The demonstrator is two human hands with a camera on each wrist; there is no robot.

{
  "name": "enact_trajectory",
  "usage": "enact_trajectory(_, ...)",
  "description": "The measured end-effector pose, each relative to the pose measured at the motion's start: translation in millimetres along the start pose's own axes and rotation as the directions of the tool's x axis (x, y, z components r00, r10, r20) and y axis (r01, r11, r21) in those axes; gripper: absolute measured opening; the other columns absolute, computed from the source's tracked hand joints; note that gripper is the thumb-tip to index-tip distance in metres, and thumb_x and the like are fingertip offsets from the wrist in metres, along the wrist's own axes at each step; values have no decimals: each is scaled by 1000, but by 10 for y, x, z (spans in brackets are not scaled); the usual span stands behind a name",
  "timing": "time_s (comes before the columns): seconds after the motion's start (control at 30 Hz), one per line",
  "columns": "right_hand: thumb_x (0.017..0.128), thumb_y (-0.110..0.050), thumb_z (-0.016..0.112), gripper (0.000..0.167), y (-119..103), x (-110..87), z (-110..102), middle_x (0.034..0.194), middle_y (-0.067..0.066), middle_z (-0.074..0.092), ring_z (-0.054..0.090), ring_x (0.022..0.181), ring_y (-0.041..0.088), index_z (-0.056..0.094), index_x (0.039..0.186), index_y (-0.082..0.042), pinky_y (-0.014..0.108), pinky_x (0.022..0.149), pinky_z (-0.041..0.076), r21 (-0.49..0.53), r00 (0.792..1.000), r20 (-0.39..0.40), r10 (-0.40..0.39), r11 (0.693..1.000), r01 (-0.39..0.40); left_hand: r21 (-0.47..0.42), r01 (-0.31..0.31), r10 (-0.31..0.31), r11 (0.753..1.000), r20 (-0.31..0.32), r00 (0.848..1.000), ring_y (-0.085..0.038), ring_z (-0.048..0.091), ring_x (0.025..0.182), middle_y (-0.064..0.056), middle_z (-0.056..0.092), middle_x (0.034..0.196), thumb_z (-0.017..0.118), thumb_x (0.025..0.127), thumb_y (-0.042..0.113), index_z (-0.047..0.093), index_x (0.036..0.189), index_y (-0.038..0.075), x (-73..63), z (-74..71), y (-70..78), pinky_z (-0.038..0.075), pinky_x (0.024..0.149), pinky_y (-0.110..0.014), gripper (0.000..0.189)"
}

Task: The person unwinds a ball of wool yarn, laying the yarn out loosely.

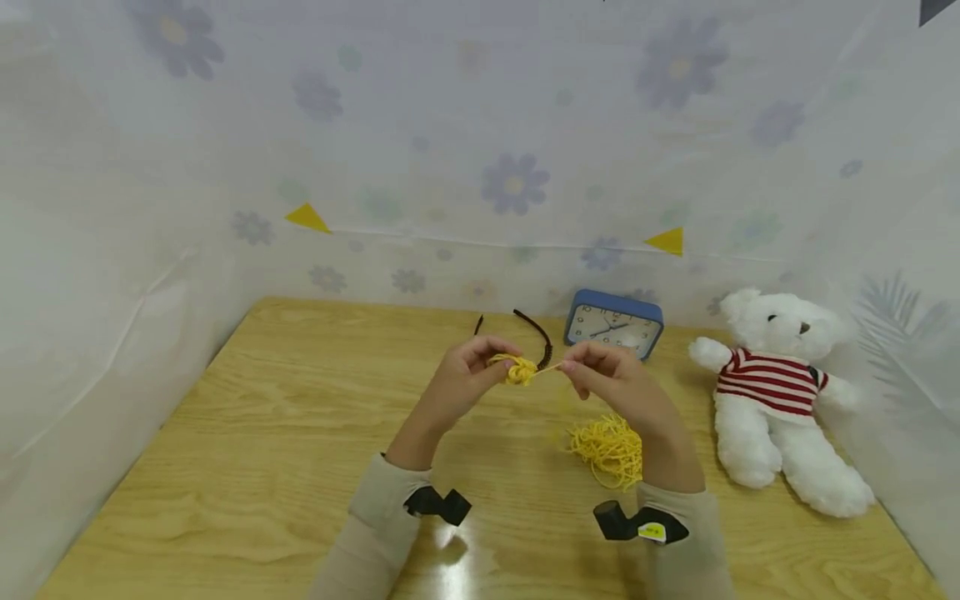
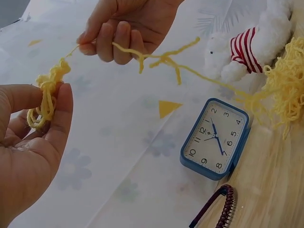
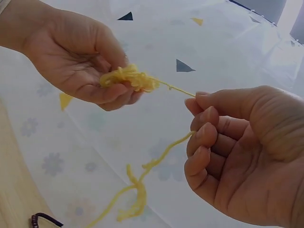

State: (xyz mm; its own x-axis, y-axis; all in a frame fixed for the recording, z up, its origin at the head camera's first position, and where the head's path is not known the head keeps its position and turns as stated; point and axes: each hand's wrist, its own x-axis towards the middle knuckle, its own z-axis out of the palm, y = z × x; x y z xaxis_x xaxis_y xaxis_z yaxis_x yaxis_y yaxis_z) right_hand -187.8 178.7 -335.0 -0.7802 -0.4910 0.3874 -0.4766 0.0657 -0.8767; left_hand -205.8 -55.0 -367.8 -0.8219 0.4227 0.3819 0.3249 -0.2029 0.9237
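A small looped bundle of yellow yarn (image 1: 521, 371) is pinched between the thumb and fingers of my left hand (image 1: 471, 377). From it a single strand runs taut to my right hand (image 1: 611, 379), whose thumb and index finger pinch it. Below that pinch the yarn strand (image 3: 164, 154) passes through the curled fingers and hangs down with knotted bits along it. In the left wrist view it leads to a loose tangled pile of yellow yarn (image 2: 289, 80). That yarn pile (image 1: 606, 450) lies on the table beside my right forearm, which partly hides it.
A blue clock (image 1: 613, 323) stands at the back of the wooden table (image 1: 300, 433), behind my right hand. Left of it lies a dark braided headband (image 1: 542, 333). The white teddy bear (image 1: 780, 392) in a red-striped shirt sits at the right. Patterned cloth (image 1: 420, 192) hangs behind.
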Motion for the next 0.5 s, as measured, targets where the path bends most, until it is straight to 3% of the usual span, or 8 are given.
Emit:
enact_trajectory(0.13,96,6,46,19,-59,-89,-137,71,4,50,43,59,18,63,96,-4,29,55,39,86,989,-134,-66,993,78,-5,-6,6,1000,-42,999,-11,58,85,-11,58,104,53,95,-1,57,111,-11,-13,-54,9,50,72,-23,19)
enact_trajectory(0.3,97,7,44,20,-135,-237,-362,73,2,55,46,62,15,63,94,1,26,59,42,187,952,-301,-63,975,123,-7,-20,20,1000,-59,998,-13,58,88,-12,58,107,53,95,0,56,111,-12,-11,-100,43,50,74,-23,20)
enact_trajectory(0.4,97,7,44,21,-169,-313,-476,74,4,56,47,63,14,64,92,2,22,59,44,276,913,-405,-53,945,177,6,-19,19,1000,-67,998,-12,56,86,-14,58,110,54,95,0,56,112,-11,-8,-120,52,48,72,-23,21)
enact_trajectory(0.5,96,7,46,19,-201,-358,-555,70,6,52,45,61,15,63,87,5,23,56,43,362,844,-535,-29,895,261,7,-16,17,1000,-89,996,-11,53,83,-19,56,113,53,95,0,57,112,-11,-16,-144,73,47,70,-22,20)
